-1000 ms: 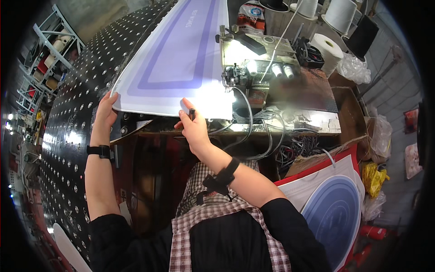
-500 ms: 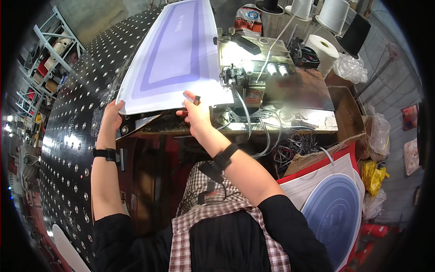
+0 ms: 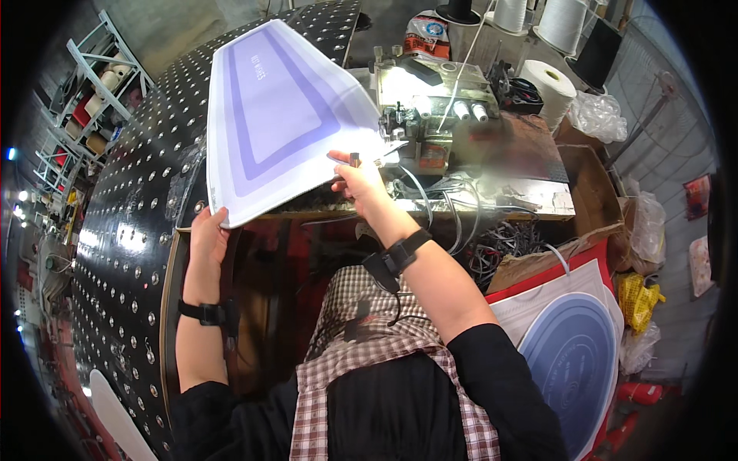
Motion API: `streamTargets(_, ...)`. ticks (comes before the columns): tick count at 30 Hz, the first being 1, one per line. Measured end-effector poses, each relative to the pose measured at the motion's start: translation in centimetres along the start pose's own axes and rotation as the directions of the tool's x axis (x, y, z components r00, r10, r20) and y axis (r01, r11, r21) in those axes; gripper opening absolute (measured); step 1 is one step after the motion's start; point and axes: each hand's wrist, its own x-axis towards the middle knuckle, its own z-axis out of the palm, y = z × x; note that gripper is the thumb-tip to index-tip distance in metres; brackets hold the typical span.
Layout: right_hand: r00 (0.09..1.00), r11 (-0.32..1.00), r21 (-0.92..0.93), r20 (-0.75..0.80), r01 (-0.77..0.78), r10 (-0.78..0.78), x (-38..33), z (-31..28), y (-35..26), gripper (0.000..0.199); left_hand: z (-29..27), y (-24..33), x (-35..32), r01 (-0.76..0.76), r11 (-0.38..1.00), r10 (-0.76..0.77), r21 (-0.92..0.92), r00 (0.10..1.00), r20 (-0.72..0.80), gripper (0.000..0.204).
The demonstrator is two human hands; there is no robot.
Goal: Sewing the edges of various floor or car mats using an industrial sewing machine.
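A white and purple rectangular mat (image 3: 288,123) lies slanted across the perforated black table, its right edge beside the sewing machine (image 3: 430,92). My left hand (image 3: 209,237) is closed on the mat's near left corner, thumb on top. That corner extends past the table edge toward me. My right hand (image 3: 361,184) is at the near right part of the mat, fingers curled at its edge. A small dark object (image 3: 354,160) sticks up between these fingers; its kind cannot be made out. Glare from the machine's lamp washes out the mat's right corner.
The perforated black table (image 3: 131,200) extends along my left. Thread cones (image 3: 547,88) stand behind the machine at right. Loose cords (image 3: 503,250) hang by a cardboard box (image 3: 588,180). A blue oval mat (image 3: 569,369) leans at lower right, near a red fire extinguisher (image 3: 640,393).
The mat has turned, its far end swinging left and nearer, its near left corner coming toward me. My left hand moved with that corner, nearer and slightly right. My right hand shifted right.
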Motion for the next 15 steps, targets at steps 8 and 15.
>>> streamTargets(8, 0.998, 0.981, -0.184, -0.008, 0.065, -0.068, -1.5, -2.2, -0.3, 0.033, 3.6, -3.1, -10.3, 0.022, 0.996, -0.027, -0.092, 0.998, -0.050, 0.031)
streamTargets(15, 0.985, 0.969, -0.183, -0.021, 0.165, -0.172, -2.5, -3.7, 0.5, 0.034, 6.8, -5.5, -16.1, 0.078, 0.984, -0.077, -0.162, 0.997, 0.013, 0.033)
